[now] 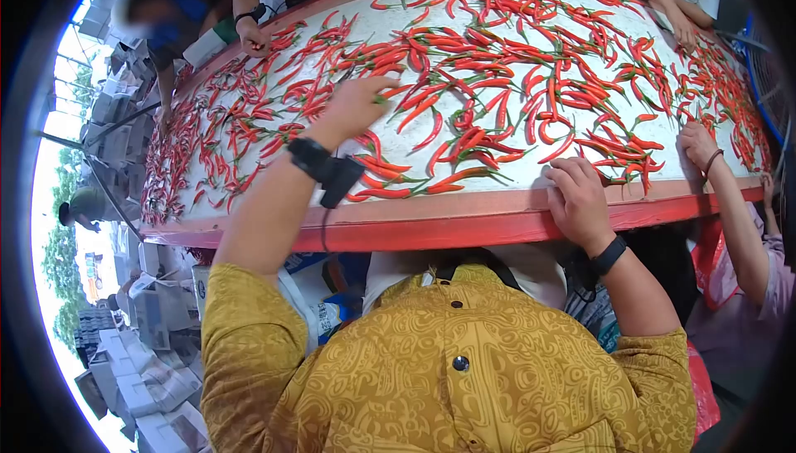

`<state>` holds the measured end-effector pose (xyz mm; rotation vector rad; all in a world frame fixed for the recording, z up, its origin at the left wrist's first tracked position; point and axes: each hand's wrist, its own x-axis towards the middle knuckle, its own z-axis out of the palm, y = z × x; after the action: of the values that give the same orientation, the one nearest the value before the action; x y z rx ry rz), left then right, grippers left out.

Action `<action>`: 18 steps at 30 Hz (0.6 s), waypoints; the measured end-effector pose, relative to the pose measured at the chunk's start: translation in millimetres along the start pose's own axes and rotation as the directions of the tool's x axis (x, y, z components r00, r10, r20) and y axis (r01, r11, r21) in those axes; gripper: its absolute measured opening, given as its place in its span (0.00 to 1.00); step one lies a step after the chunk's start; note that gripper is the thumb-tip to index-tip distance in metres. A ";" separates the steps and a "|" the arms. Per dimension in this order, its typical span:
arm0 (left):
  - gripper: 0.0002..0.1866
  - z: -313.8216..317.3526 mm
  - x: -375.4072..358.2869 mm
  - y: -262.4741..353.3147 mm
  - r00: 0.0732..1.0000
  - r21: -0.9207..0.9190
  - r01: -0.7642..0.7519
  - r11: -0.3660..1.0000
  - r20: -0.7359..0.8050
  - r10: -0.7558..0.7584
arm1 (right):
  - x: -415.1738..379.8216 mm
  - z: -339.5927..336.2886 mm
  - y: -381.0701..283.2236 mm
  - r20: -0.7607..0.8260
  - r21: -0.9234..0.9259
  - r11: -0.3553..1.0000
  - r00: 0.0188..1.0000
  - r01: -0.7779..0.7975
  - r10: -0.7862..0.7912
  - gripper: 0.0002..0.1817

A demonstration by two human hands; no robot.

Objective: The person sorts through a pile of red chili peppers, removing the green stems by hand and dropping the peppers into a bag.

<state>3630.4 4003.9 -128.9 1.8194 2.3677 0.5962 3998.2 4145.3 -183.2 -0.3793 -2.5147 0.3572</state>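
Red chili peppers (485, 142) with green stems lie scattered over a white-topped table (531, 173). My left hand (358, 107) reaches over them left of the middle, its fingers bent and pinched at a red chili whose green stem shows by the fingertips; the grip is partly hidden. Nearer the front, my right hand (578, 198) rests on the table's red rim with its fingers loosely bent and apart. Its fingertips are beside a few chilies, and I see nothing held in it.
Across the table, a person's hands (254, 38) are at the chilies, one near the rim. Other people's hands (699, 145) reach in from the right. A fan (767, 80) stands at the right edge. Stacked pale boxes (133, 370) fill the left side.
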 end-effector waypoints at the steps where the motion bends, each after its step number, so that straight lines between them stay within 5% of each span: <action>1: 0.20 21.9 9.8 15.8 0.999 -0.109 -0.046 0.993 -0.008 0.045 | -1.1 -3.1 4.7 -0.005 -0.010 1.000 1.000 0.005 -0.005 0.12; 2: 0.21 31.4 15.6 43.2 0.989 -0.177 0.104 0.979 0.120 -0.084 | -2.7 -5.7 9.3 -0.001 -0.014 1.000 1.000 0.005 -0.005 0.12; 5: 0.19 69.8 24.2 67.6 0.990 0.144 -0.045 0.989 0.139 0.025 | -9.4 -13.6 24.1 -0.011 0.014 1.000 1.000 -0.004 0.004 0.12; 11: 0.09 49.0 8.1 31.4 0.972 0.337 0.134 0.932 0.140 -0.191 | -19.1 -30.0 49.4 -0.020 0.005 1.000 1.000 -0.003 0.003 0.12; 14: 0.09 36.4 15.3 40.9 0.975 0.300 0.205 0.931 0.019 -0.221 | -24.2 -37.2 61.6 -0.017 -0.012 1.000 1.000 0.024 -0.024 0.12; 18: 0.13 68.4 66.8 73.9 0.990 0.072 0.076 0.995 -0.127 -0.066 | -29.7 -51.3 76.8 -0.056 -0.040 0.999 0.998 0.013 -0.015 0.11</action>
<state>3699.7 4099.5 -154.5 1.7681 2.5584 0.6369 4065.8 4214.9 -181.9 -0.3824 -2.4714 0.2874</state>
